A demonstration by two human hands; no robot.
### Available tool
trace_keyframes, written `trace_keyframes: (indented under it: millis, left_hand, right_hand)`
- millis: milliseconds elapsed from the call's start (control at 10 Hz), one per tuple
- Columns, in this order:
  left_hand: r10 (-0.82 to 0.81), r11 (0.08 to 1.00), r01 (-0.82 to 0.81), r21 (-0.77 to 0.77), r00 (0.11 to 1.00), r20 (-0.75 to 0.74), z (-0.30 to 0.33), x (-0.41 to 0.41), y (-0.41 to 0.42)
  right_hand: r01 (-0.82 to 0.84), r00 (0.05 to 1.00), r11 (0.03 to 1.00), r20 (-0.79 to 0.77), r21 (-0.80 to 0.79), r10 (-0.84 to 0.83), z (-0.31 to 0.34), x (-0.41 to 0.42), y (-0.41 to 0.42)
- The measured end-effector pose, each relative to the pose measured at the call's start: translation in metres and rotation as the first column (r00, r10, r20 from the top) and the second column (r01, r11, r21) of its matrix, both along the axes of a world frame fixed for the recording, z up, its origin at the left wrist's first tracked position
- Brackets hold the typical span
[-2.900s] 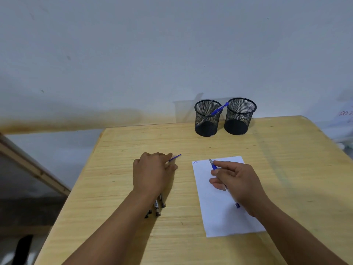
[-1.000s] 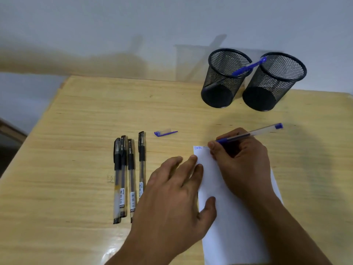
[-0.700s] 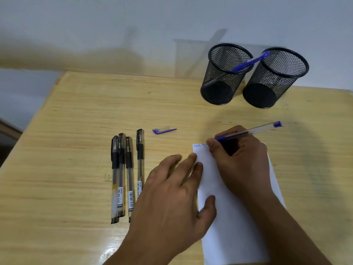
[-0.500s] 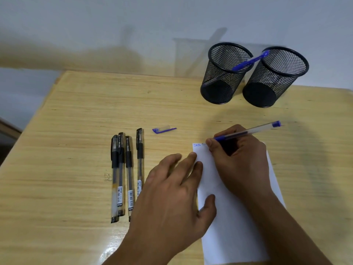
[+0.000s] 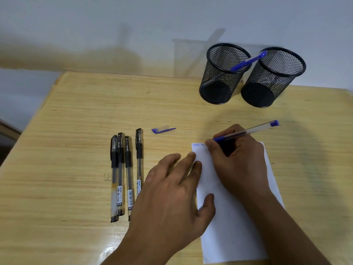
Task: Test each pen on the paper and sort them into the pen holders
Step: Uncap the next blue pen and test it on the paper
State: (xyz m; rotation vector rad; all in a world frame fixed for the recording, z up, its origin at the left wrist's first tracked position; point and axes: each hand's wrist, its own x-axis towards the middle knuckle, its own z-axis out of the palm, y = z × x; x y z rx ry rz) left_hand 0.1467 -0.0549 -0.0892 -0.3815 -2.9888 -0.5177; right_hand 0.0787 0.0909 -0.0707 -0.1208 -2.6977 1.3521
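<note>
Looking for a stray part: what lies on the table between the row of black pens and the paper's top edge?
A loose blue pen cap, seen in the head view, on the bare wood between the black pens and the paper.

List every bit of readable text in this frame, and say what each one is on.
"DATA", in blue ink, then a letter hidden by the right hand: top left corner of the paper.
"BLACK", partly cut off: barcode labels on the black pens.
Brand print on the pen caps: too blurred to read.
Small pencil mark on the table beside the pens: unreadable.
</note>
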Motion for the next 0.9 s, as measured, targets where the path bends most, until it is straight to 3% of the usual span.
trace_keyframes:
  millis: [900]
  left_hand:
    - [-0.001, 1.000, 0.001, -0.009, 1.000, 0.019, 0.0010, -0.0005, 0.0001]
  right_hand:
    - [0.003, 1.000, 1.000, -0.031, 0.017, -0.002, -0.0055, -0.0016, 0.0005]
